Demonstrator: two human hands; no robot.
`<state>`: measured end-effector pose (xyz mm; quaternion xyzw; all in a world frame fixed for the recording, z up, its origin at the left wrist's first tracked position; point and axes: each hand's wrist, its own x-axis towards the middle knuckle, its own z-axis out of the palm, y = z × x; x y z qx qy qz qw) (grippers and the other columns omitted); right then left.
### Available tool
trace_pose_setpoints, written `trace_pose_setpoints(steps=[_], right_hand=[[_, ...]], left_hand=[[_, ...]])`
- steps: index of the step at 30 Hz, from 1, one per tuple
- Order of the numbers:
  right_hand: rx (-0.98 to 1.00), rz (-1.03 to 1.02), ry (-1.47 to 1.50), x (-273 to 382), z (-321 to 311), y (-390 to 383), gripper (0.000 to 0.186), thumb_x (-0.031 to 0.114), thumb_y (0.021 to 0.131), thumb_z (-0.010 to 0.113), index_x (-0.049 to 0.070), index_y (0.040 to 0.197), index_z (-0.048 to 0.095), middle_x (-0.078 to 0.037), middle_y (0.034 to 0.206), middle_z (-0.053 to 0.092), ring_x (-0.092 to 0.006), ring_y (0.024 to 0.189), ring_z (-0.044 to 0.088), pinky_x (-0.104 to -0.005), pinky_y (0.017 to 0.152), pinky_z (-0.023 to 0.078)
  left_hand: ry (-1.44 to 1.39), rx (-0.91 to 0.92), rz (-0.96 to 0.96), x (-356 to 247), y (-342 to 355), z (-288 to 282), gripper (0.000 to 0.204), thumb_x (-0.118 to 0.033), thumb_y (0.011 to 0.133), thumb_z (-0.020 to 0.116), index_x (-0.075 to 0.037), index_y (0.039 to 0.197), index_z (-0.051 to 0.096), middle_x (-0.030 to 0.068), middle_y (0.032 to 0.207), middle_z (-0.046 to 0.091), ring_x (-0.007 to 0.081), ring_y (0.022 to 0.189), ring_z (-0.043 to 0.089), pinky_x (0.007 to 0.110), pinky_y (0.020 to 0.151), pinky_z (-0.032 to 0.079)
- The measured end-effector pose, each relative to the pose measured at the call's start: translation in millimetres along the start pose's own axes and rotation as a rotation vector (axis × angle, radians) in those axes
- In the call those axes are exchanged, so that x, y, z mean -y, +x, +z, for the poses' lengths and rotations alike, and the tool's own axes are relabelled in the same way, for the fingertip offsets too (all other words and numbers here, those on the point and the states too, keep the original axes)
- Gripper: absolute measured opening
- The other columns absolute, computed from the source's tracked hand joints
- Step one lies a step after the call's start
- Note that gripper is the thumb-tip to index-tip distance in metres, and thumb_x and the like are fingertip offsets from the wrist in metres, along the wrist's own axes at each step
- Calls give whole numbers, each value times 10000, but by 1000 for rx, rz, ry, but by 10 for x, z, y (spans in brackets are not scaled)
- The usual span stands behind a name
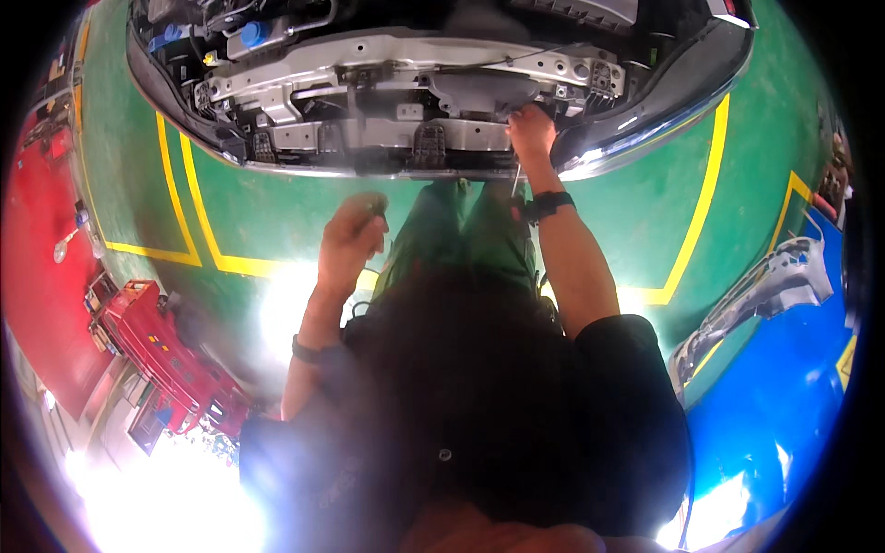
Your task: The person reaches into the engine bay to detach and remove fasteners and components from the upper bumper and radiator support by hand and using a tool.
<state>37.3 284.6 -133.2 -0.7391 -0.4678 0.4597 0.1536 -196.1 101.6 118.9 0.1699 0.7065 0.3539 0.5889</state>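
In front of me is the open front end of a car, its pale metal crossbeam (396,51) and lower bar exposed. My right hand (532,131) reaches to the right part of this front end, fingers closed. A thin light-coloured rod-like tool (516,180) sticks out below that fist toward me; its exact kind does not show. My left hand (355,230) hangs in the air over the floor, left of my legs and apart from the car. Its fingers are curled in, and whatever may be in them is too dark and small to make out.
A blue cap (253,34) shows in the engine bay. On the left stands a red tool cart (171,359) beside a red surface (46,249). A silver bumper-like part (774,286) lies on the right, by a blue area (774,387). Yellow lines (696,212) mark the green floor.
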Motion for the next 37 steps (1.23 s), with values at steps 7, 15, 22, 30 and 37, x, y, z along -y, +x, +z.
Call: trace_pose_setpoints(steps=[7,15,22,30,37], right_hand=[[-78,322,608,173,-38,-162,192,137,762,647,60,927,710,-60,823,707,-217,742,677,-326,680,534],[252,-167,512,702,344,-644,218,39,774,629,60,990,645,-45,798,646,-153,708,621,-284,572,489],[364,23,509,915,447,-778,323,85,789,622,-4,1098,600,-88,873,647,-178,680,642,-288,520,481],[491,-372,-202,710,756,-1063,749,464,630,821,-37,1130,575,-170,1003,653,-295,943,637,-356,832,498],[657,-422,-554,729,1031,-1307,728,419,708,780,9,1235,491,-158,1109,641,-290,1060,620,-364,917,488]], left_hand=[[-71,16,21,104,-35,-57,293,-33,875,552,-34,1168,558,32,814,589,74,597,504,213,520,381],[-32,52,27,197,-113,-122,284,-64,882,559,-35,1165,559,40,804,597,75,600,515,213,516,373],[-88,-3,61,347,-53,-363,288,-96,911,571,-53,1195,544,31,804,569,82,604,514,211,498,346],[-237,-30,-30,793,179,-503,294,-117,929,559,-47,1211,518,59,929,604,102,685,577,201,507,375],[-316,-8,-95,773,301,-609,398,-153,918,565,-28,1281,462,105,1056,621,145,719,605,220,532,400]])
